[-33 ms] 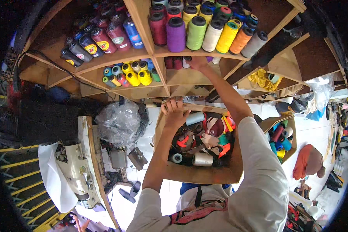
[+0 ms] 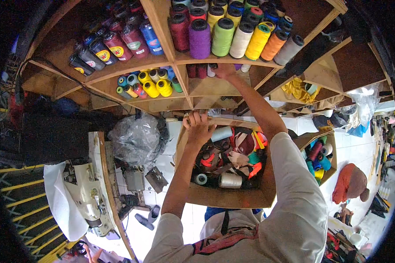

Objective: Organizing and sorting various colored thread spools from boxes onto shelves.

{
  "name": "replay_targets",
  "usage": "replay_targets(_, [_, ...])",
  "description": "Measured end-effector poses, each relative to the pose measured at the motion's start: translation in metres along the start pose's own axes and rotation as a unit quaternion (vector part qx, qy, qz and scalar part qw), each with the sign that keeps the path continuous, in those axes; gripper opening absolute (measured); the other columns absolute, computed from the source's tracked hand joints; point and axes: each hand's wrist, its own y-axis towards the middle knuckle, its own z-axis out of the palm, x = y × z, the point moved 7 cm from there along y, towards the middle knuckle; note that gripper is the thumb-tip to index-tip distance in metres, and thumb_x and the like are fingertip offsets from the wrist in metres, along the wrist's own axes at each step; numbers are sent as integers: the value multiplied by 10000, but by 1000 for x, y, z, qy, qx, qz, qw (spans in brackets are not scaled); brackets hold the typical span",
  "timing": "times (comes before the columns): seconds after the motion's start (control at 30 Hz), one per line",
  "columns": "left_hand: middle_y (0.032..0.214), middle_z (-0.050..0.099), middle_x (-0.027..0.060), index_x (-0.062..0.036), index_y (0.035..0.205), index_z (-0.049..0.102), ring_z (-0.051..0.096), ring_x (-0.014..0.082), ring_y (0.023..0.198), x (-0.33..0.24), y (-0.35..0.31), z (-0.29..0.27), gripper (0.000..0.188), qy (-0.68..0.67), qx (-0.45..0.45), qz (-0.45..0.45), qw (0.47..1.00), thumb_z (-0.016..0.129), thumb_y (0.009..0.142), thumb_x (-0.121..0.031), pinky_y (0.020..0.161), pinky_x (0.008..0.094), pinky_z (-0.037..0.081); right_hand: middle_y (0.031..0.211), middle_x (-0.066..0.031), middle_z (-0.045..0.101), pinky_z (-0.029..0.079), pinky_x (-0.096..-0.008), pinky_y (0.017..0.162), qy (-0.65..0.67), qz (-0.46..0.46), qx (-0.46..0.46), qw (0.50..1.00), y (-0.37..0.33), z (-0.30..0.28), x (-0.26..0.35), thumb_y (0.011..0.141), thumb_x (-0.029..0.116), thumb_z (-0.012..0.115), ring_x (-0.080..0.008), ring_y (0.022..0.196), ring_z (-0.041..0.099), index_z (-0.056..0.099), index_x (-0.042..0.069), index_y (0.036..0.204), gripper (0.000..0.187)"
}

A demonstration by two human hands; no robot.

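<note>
My right hand (image 2: 224,71) reaches into a lower compartment of the wooden shelf. Its fingers close on a pale thread spool (image 2: 211,70), partly hidden by the hand. Dark red thread spools (image 2: 201,70) stand just left of it. My left hand (image 2: 198,127) is curled over the far left edge of a cardboard box (image 2: 232,198), fingers bent round the rim. Inside that box lie a light blue thread cone (image 2: 221,134), a cream thread spool (image 2: 230,180) and a heap of coloured scraps (image 2: 238,158).
Rows of large thread cones, including a purple one (image 2: 199,40), fill the shelf above my right hand. Small yellow spools (image 2: 164,88) sit in the compartment to the left. A second box (image 2: 331,168) of spools stands right; a sewing machine (image 2: 85,193) is left.
</note>
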Motion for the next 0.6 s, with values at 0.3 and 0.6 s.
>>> replay_targets(0.3, [1159,409,170,-77,1256,458,374,360,1109,3,-4,-5,702,22,-12,-3,1000,640,740,-517,917,541,232,1216,-163,507,379,-473,978,26,94,178,979,1,13,6,781,398,619,-360,1150,474,489,122,1237,549])
replay_targets(0.6, [1152,416,166,-83,1234,464,380,356,1103,2,-2,-2,685,18,-14,1,1000,646,731,-511,891,526,254,1173,-152,562,433,-431,929,19,108,160,981,0,14,-4,760,387,650,-322,1104,535,530,114,1193,526])
